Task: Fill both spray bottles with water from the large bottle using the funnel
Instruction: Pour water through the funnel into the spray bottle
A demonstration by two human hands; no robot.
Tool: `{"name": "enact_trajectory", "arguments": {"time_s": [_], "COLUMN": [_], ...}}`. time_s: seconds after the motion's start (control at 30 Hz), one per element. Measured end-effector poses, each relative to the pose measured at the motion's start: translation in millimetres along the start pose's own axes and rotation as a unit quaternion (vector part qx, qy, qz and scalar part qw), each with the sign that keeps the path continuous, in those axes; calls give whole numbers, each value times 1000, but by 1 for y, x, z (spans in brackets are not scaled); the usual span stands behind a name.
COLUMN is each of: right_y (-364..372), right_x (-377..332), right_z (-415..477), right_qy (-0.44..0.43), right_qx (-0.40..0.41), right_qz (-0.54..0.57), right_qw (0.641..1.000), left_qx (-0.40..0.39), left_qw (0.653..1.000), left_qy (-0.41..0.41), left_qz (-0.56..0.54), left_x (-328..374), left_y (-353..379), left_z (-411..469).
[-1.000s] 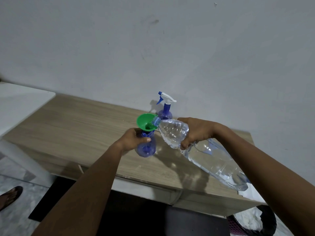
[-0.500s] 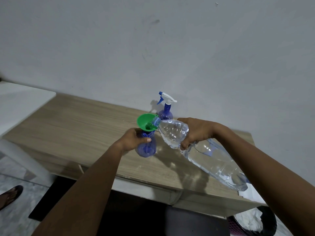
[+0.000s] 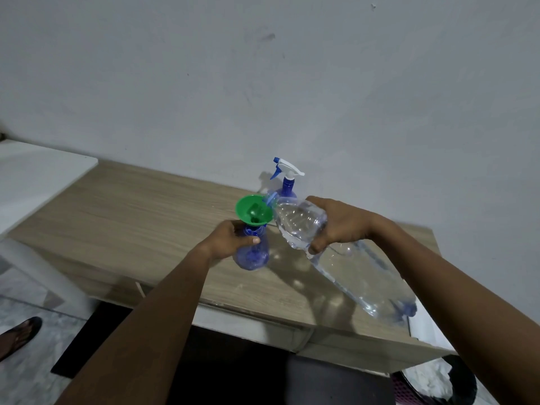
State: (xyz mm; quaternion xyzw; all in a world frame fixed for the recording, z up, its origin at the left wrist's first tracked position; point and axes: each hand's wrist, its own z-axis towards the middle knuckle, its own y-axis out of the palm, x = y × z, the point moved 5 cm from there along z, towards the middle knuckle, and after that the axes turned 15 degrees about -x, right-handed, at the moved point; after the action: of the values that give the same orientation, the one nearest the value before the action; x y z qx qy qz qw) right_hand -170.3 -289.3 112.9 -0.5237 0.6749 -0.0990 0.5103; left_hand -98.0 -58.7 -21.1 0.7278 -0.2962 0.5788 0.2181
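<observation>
A green funnel (image 3: 253,211) sits in the neck of a blue spray bottle (image 3: 254,255) that stands on the wooden table (image 3: 140,217). My left hand (image 3: 230,240) is wrapped around that bottle's neck, just below the funnel. My right hand (image 3: 339,222) grips the large clear water bottle (image 3: 356,267) near its shoulder. The large bottle is tilted, its base raised toward me at the right and its mouth over the funnel's rim. A second blue spray bottle (image 3: 287,182), with a white and blue trigger head, stands behind the funnel near the wall.
The grey wall rises directly behind the table. A white surface (image 3: 38,176) adjoins the table on the left. A foot in a sandal (image 3: 17,337) is on the floor at lower left. A dark basket with white material (image 3: 438,378) sits at lower right.
Both hands, the funnel and the tilted large bottle hold almost the same position; only a slight shift of the view shows.
</observation>
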Motion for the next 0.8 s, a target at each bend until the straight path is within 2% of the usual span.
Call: {"name": "enact_trajectory", "arguments": {"time_s": [0.2,0.37,0.57,0.67,0.8], "right_y": [-8,-3,17,22,20], "right_x": [10,27,51,63,71], "right_z": [-10,-12,-11,-13,-10], "right_qy": [-47,-65,-25,-14,-14], "right_qx": [167,345,492,524,509], "right_qz": [68,145,216,232,218], "right_qw": [983,925,843,819,832], "left_qx": [5,4,2,-2,-10], "left_qw": [1000,1000,999,999,998], "left_qy": [6,6,8,16,41], "left_qz": [12,20,32,43,49], "left_x": [4,4,5,4,6], "left_y": [2,2,2,3,7], "left_z": [-1,-2,-2,-2,-3]}}
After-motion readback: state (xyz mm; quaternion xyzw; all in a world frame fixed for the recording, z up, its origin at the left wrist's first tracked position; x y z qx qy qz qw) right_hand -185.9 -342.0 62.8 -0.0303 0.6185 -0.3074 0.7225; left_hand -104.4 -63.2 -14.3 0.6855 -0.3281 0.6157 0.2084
